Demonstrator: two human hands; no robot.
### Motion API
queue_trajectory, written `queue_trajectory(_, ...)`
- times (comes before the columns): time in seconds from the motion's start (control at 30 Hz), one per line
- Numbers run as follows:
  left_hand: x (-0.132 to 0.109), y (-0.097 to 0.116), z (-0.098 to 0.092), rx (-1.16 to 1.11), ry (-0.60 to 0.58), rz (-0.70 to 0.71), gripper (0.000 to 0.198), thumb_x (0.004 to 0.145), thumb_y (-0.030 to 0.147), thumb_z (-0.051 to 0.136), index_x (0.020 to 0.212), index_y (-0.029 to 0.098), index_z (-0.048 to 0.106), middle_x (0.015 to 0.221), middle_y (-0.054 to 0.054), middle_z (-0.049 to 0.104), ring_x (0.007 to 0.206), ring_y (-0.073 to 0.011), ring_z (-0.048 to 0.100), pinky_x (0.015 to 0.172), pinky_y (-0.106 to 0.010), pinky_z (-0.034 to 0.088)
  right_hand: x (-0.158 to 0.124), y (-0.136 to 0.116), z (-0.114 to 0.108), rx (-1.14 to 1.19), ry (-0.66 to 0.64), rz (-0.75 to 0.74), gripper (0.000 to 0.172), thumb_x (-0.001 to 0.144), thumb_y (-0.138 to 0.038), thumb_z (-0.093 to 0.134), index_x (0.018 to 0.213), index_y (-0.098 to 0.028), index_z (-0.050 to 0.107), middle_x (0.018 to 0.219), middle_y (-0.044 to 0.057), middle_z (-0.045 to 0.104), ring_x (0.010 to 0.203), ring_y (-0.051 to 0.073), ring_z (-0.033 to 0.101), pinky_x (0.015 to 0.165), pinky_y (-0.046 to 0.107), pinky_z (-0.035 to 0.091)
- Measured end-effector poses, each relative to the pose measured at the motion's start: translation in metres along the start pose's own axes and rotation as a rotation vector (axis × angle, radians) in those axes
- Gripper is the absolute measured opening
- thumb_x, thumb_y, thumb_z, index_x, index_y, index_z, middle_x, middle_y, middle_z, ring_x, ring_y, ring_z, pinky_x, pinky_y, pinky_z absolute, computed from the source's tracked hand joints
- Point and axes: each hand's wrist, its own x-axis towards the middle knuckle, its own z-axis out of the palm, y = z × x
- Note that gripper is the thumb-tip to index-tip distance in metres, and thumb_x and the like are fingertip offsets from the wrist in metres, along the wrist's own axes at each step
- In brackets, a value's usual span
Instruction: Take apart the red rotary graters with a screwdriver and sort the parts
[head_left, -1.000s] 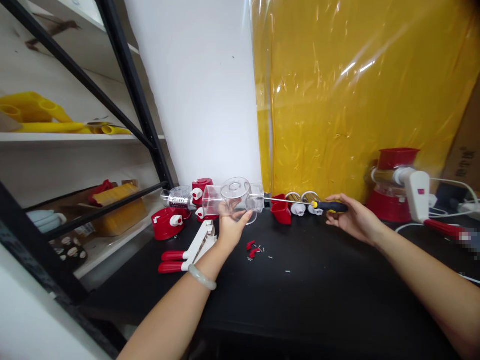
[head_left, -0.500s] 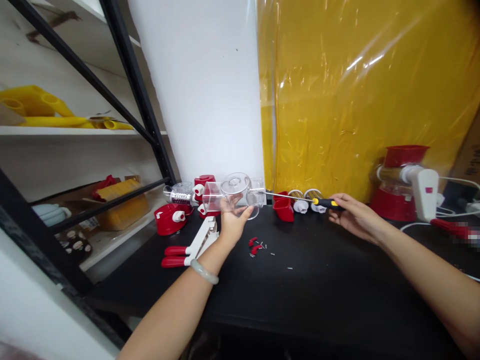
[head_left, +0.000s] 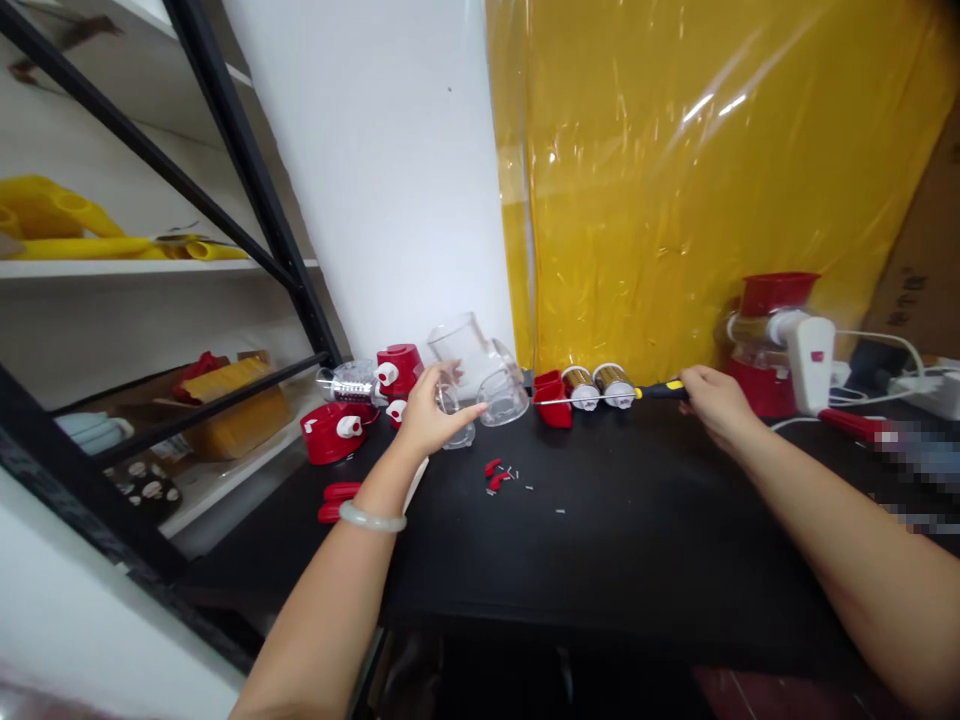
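Observation:
My left hand (head_left: 433, 412) is closed round a clear plastic housing (head_left: 461, 350), tilted above the black table (head_left: 600, 540). In my right hand (head_left: 712, 398) is the black and yellow handle of a screwdriver (head_left: 660, 391). Its long shaft points left, with the tip a little right of the housing. Beyond the shaft stand a red chute (head_left: 553, 405) and two grater drums (head_left: 613, 385). Small red pieces (head_left: 496, 478) and several screws or pins lie on the table below the housing.
At the left are red bases (head_left: 326, 433), another clear part with a drum (head_left: 355, 380), and red handles (head_left: 339, 500) partly behind my left arm. An assembled red and white rotary grater (head_left: 780, 340) stands at the right. A black-framed shelf (head_left: 277, 230) rises at the left.
My left hand has turned the clear housing, so its square opening now tilts upward. The screwdriver tip has come away from the housing. The view has shifted slightly.

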Motion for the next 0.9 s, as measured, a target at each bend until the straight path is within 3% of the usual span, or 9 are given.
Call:
queue_trajectory(0.2,-0.006,0.0,0.01,0.046,-0.046,-0.057,0.063,0.062,0.044,0.08,0.114,0.018,0.055,0.107,-0.009,0.058,0.101,-0.026,0.061,0.075,-0.038,0.058,-0.006,-0.008,0.003,-0.205,0.01,0.062,0.021,0.074,-0.021,0.054,0.054,-0.021,0.05,0.036,-0.004,0.045,0.037,0.011,0.038,0.039,0.024,0.024)
queue_trajectory(0.4,-0.009,0.001,0.016,0.049,-0.097,-0.119,0.064,0.059,0.045,0.082,0.113,0.018,0.059,0.109,-0.011,0.061,0.103,-0.0278,0.061,0.07,-0.034,0.056,-0.005,-0.007,0.005,-0.181,-0.029,0.063,0.022,0.074,-0.02,0.055,0.053,-0.022,0.05,0.036,-0.004,0.043,0.037,0.011,0.038,0.039,0.024,0.024)
queue_trajectory(0.6,-0.012,-0.004,0.019,0.024,-0.03,-0.203,0.059,0.061,0.045,0.08,0.109,0.018,0.059,0.101,-0.008,0.065,0.093,-0.0243,0.064,0.082,-0.038,0.053,-0.004,0.0,0.007,-0.033,-0.055,0.077,0.02,0.075,-0.025,0.053,0.056,-0.023,0.049,0.042,-0.003,0.044,0.039,0.012,0.041,0.039,0.025,0.032)
queue_trajectory(0.7,-0.012,-0.011,0.02,0.04,0.013,-0.23,0.06,0.06,0.046,0.08,0.108,0.017,0.059,0.104,-0.009,0.065,0.099,-0.026,0.062,0.09,-0.042,0.05,-0.003,0.002,0.008,0.023,-0.063,0.088,0.018,0.074,-0.027,0.054,0.057,-0.023,0.049,0.044,-0.003,0.043,0.038,0.011,0.04,0.038,0.026,0.035)
queue_trajectory(0.8,-0.013,-0.013,0.02,-0.018,0.012,-0.249,0.064,0.058,0.047,0.081,0.109,0.016,0.058,0.11,-0.012,0.062,0.104,-0.0286,0.061,0.081,-0.039,0.054,-0.003,0.004,0.009,0.039,-0.062,0.093,0.017,0.073,-0.027,0.055,0.057,-0.023,0.05,0.044,-0.003,0.043,0.038,0.011,0.039,0.037,0.025,0.034)
queue_trajectory(0.9,-0.015,-0.011,0.021,-0.155,0.094,-0.216,0.068,0.062,0.046,0.079,0.117,0.017,0.054,0.119,-0.014,0.057,0.108,-0.0281,0.059,0.072,-0.034,0.057,-0.002,0.006,0.008,0.024,-0.069,0.091,0.019,0.073,-0.027,0.056,0.056,-0.023,0.05,0.043,-0.002,0.044,0.038,0.011,0.039,0.037,0.025,0.033)
